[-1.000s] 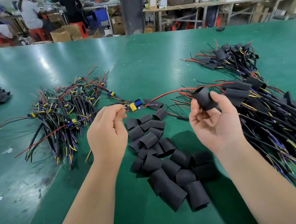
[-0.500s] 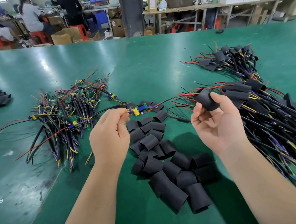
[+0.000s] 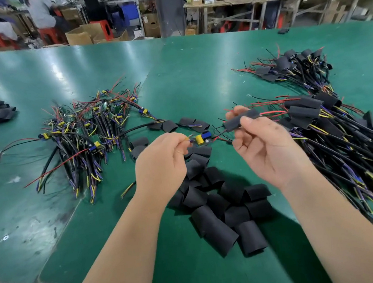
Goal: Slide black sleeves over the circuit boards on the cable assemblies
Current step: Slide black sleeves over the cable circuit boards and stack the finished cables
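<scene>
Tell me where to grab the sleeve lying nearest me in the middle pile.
Come from above and pinch the nearest sleeve across its two creased long edges, about mid-length. It lies flat on the table with its near open end free, so squeezing the edges should probably pop the mouth open for the board.

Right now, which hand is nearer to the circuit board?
Left. The left hand pinches the wires just beside the board; the right hand holds a sleeve farther off to its right.

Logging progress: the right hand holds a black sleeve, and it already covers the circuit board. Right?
No: the right hand holds the black sleeve, but the head view shows the circuit board bare, outside it.
</scene>
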Available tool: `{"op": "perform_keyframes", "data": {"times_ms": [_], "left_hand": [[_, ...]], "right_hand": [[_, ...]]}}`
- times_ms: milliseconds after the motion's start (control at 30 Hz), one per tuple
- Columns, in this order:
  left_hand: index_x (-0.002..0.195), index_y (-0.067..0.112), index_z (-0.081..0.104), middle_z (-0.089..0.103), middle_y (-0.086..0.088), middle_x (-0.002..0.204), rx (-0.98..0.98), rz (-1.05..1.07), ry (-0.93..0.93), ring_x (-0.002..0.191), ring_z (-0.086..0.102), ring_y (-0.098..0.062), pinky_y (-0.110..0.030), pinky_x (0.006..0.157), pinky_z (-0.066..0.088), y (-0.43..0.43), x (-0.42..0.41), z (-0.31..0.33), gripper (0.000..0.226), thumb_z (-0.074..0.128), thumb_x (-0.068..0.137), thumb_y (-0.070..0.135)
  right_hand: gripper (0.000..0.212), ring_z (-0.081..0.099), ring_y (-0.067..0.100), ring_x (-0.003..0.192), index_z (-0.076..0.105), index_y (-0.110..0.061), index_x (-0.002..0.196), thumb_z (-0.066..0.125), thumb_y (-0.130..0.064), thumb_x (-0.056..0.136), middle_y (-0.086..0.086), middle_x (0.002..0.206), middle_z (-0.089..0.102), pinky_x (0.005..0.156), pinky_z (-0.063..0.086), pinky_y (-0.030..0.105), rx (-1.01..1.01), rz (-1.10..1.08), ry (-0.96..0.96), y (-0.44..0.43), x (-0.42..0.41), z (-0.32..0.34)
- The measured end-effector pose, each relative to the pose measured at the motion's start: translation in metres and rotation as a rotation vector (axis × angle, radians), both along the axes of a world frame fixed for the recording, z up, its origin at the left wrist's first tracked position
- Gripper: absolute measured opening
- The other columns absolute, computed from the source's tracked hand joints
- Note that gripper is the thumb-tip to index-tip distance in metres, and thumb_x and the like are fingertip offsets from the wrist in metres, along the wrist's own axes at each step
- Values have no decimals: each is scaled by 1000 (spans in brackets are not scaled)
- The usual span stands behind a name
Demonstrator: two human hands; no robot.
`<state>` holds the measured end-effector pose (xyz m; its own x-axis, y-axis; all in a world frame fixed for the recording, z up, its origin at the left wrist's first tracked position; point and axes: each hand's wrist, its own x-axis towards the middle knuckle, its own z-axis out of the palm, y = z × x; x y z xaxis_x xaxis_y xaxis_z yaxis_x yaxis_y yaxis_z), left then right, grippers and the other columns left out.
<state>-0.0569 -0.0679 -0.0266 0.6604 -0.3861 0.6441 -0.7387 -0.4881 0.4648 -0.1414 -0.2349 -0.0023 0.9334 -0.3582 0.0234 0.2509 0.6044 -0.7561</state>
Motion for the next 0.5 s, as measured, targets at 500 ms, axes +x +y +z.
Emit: {"op": "perform_keyframes", "data": {"times_ms": [500], "left_hand": [[86,16,68,58,25,68,-289,-69,101,70,56,11,-12,68,45,-5,0,-2,19,49,91,14]], "right_hand": [[24,61,23,89,73,-18,91,65,-6,72,6,106,73,73,52,21,-291,37,-99,7,1,-5]]}}
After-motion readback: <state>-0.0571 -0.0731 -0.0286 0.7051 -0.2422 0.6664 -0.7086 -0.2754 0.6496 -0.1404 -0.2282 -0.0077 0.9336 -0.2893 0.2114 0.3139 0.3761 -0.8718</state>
